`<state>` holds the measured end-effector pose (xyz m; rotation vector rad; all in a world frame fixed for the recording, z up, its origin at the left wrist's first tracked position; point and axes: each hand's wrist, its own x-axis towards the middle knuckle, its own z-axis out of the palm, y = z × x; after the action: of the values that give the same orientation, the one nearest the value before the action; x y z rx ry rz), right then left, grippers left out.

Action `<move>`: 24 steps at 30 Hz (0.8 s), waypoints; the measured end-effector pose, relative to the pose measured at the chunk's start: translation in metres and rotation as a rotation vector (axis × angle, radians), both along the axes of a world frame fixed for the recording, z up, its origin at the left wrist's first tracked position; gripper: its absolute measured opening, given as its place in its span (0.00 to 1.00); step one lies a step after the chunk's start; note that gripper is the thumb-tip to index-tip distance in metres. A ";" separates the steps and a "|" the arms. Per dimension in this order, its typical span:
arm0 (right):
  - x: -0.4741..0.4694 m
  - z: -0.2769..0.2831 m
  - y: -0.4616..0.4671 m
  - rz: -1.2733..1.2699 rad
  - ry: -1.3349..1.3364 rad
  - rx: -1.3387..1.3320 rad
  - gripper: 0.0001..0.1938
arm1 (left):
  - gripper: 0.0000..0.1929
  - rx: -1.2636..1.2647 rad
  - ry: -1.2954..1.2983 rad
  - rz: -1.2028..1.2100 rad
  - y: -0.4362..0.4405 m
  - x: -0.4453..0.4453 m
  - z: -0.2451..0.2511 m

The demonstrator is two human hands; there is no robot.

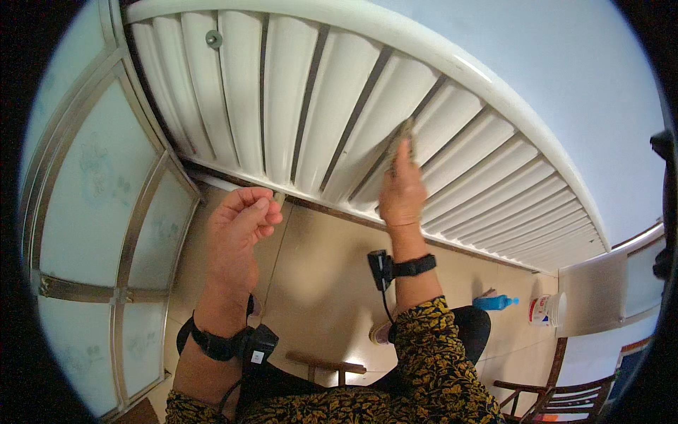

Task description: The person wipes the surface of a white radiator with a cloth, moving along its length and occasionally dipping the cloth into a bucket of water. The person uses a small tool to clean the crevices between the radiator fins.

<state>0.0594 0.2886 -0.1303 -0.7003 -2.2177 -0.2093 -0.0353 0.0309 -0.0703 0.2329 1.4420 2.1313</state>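
A white column radiator [333, 100] with rounded upright tubes and a curved top rail stands before me. My right hand [403, 199] holds a flat, greyish cleaning cloth or pad [403, 143] against the tubes, near a gap between two of them. Its index finger lies stretched along the pad, which is blurred. My left hand [243, 217] hangs by the radiator's bottom rail with fingers curled and thumb on them. Nothing shows in it, though the inside of the fingers is partly hidden.
Frosted glass panels [106, 175] in metal frames rise at the left. On the tiled floor [318, 254] at the right lie a blue bottle [492, 302] and a white bucket [545, 310]. A wooden chair [569, 400] stands at the lower right, and a wooden stool edge [328, 363] shows near my legs.
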 end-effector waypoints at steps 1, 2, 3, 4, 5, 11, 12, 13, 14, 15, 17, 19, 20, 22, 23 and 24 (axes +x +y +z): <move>0.000 -0.026 -0.003 0.026 -0.024 -0.058 0.35 | 0.07 -0.007 -0.004 -0.003 0.000 0.001 -0.001; 0.000 -0.050 -0.006 0.024 -0.042 -0.078 0.34 | 0.07 -0.006 -0.004 -0.007 0.001 0.001 -0.002; 0.001 -0.073 -0.011 -0.058 -0.150 -0.113 0.33 | 0.07 0.000 0.003 -0.005 0.002 0.001 -0.003; 0.003 -0.094 -0.017 -0.033 -0.165 -0.187 0.33 | 0.07 0.004 0.000 -0.011 0.003 0.001 -0.004; 0.002 -0.112 -0.022 -0.087 -0.285 -0.297 0.33 | 0.07 0.006 0.003 -0.016 0.005 0.002 -0.004; 0.015 -0.118 -0.020 -0.046 -0.383 -0.859 0.27 | 0.07 -0.037 0.021 -0.038 0.011 0.000 -0.001; 0.018 -0.102 -0.020 0.066 -0.159 -0.888 0.25 | 0.07 -0.065 0.001 -0.016 0.011 0.000 0.000; 0.024 -0.082 -0.023 0.064 0.026 -0.983 0.24 | 0.08 -0.033 0.015 -0.020 0.009 0.000 0.000; 0.029 -0.058 -0.026 0.235 0.180 -0.834 0.25 | 0.08 -0.036 0.017 -0.007 0.008 0.000 0.000; 0.032 -0.032 -0.027 0.356 0.329 -0.725 0.26 | 0.08 -0.047 0.026 0.003 0.007 0.000 0.001; 0.028 0.018 -0.026 0.475 0.309 -0.473 0.30 | 0.08 -0.050 0.014 -0.016 0.003 0.000 0.002; 0.018 0.049 -0.024 0.408 0.109 -0.289 0.30 | 0.08 -0.042 0.012 -0.026 0.001 -0.001 0.003; 0.012 0.054 -0.023 0.370 0.021 -0.170 0.29 | 0.08 -0.030 0.010 -0.027 0.001 -0.002 0.003; -0.004 0.040 -0.023 0.211 -0.165 -0.124 0.27 | 0.08 -0.012 0.010 -0.023 0.001 -0.004 0.003; -0.012 0.025 -0.020 0.155 -0.227 -0.064 0.26 | 0.08 -0.007 0.010 -0.018 0.001 -0.005 0.003; -0.016 0.004 -0.021 0.075 -0.362 -0.107 0.26 | 0.08 -0.006 0.012 -0.010 0.001 -0.006 0.002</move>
<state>0.0438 0.2674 -0.1263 -0.6759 -2.6119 -0.1927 -0.0409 0.0316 -0.0678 0.2504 1.4510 2.1203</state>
